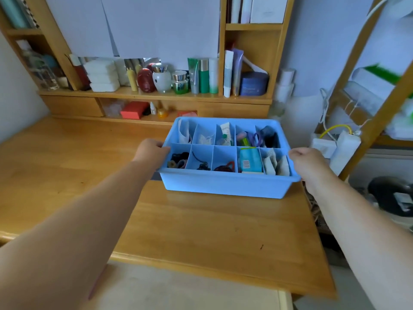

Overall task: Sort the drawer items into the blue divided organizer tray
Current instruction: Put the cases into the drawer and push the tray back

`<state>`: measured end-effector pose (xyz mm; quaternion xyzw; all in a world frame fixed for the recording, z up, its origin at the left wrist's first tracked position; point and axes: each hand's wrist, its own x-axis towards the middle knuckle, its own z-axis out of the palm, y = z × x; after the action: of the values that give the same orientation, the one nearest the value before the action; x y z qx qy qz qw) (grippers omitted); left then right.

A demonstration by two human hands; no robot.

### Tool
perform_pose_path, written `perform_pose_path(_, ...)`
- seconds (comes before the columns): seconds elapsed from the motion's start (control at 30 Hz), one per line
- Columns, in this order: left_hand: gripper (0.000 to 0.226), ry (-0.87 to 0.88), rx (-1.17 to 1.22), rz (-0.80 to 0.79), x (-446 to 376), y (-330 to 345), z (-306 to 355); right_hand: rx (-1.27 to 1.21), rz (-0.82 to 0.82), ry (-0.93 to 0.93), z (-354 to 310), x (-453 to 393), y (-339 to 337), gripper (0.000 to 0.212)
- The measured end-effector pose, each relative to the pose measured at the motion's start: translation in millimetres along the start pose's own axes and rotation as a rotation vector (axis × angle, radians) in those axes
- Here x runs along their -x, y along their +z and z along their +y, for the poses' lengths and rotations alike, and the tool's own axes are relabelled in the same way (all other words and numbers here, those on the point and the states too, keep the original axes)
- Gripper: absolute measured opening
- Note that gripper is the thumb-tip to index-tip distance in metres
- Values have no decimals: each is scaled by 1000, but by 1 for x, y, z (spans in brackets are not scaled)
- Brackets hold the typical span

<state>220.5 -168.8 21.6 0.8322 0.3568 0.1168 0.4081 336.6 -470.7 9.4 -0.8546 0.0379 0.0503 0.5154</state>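
Note:
The blue divided organizer tray [225, 186] stands on the wooden desk [67, 175], right of centre. Its compartments hold hair ties [178, 159], a dark cord [202, 163], a red and dark band [225, 167], a blue packet [249, 161], paper sachets [277, 165], a white tube [225, 133] and other small items. My left hand [152, 151] grips the tray's left rim. My right hand [307, 161] grips its right rim. Whether the tray is lifted off the desk I cannot tell.
Behind the tray a wooden shelf unit [156, 95] carries cosmetic jars, tubes and bottles, with a red box [134, 110] below. A white power strip [335, 148] with cables lies right of the desk. The desk's right edge is close to the tray.

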Motion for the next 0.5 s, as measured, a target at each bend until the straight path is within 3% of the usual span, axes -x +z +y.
perform_pose_path(0.13,22,35,114,21,28,-12,3,6,69,-106,-4,26,-14,35)
perform_pose_path(0.23,22,99,158,35,68,-41,5,-106,69,-147,-7,69,-40,22)
perform_pose_path(0.37,22,107,160,12,139,-89,-10,-250,-123,-128,-2,156,-79,20)
perform_pose_path(0.5,20,55,96,-29,213,-121,-56,-233,-354,-89,22,249,-101,15)
